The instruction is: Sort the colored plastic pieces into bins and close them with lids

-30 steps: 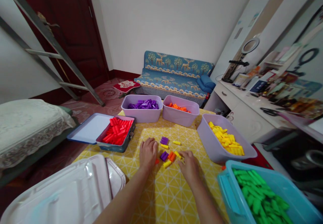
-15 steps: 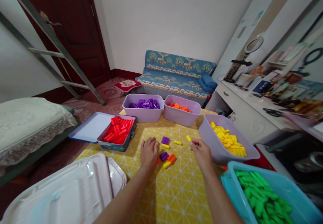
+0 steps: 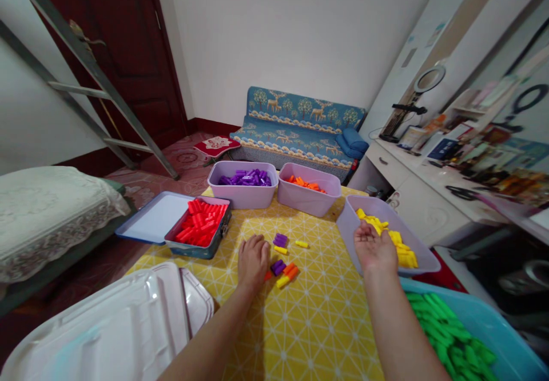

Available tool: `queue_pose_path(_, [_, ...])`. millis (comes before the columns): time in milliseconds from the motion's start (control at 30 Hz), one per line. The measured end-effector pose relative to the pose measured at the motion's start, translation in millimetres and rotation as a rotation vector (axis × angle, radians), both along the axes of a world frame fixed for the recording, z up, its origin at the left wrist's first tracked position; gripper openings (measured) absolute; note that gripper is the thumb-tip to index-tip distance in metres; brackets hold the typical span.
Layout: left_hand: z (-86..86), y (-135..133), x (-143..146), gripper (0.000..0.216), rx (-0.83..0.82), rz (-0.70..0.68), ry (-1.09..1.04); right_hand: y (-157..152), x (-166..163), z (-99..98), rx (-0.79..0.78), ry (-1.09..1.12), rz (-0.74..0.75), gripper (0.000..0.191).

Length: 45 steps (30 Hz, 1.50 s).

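Note:
My left hand (image 3: 253, 260) lies palm down on the yellow tablecloth, its fingers loosely extended, holding nothing I can see. Beside it are two purple pieces (image 3: 278, 267), orange pieces (image 3: 291, 270) and a yellow piece (image 3: 283, 281), with a red bit partly hidden by the hand. A little farther off lie more purple pieces (image 3: 280, 239) and two single yellow pieces (image 3: 302, 244). My right hand (image 3: 374, 247) is turned palm up at the near rim of the lilac bin (image 3: 348, 233) of yellow pieces (image 3: 398, 242). Its fingers are apart and the palm looks bare.
Lilac bins of purple pieces (image 3: 244, 178) and orange pieces (image 3: 305, 183) stand at the back. An open tin (image 3: 193, 249) of red pieces is at left, white lids (image 3: 107, 324) nearer. A turquoise bin (image 3: 493, 306) of green pieces sits at front right.
My right hand has moved right from the table to the yellow bin and turned palm up. The yellow piece it pinched no longer shows in it. My left hand has barely moved.

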<state>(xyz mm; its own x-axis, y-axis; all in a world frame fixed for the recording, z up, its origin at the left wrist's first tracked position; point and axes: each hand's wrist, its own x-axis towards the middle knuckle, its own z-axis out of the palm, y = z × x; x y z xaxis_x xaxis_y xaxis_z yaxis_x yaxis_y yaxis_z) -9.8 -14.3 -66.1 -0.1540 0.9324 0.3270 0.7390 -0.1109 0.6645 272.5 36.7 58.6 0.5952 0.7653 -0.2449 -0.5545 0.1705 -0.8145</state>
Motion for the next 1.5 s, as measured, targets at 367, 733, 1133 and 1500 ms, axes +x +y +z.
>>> queue_pose_path(367, [2.7,-1.0,0.4,0.035,0.012,0.004,0.020,-45.3,-59.2,-119.1,-0.208,-1.483,0.411,0.039])
queue_pose_path(733, [3.0,-1.5,6.8,0.030,0.138,-0.539,0.126,-54.0,-60.9,-133.1,-0.339,-2.132,0.360,0.049])
queue_pose_path(1133, [9.5,-5.5,8.2,0.033,0.082,-0.503,0.107,-56.9,-64.5,-127.9,-0.332,-2.089,0.371,0.048])
queue_pose_path(1500, [12.3,14.4,11.8,0.033,-0.061,-0.426,-0.070,-58.1,-65.7,-126.6,-0.351,-2.095,0.351,0.047])
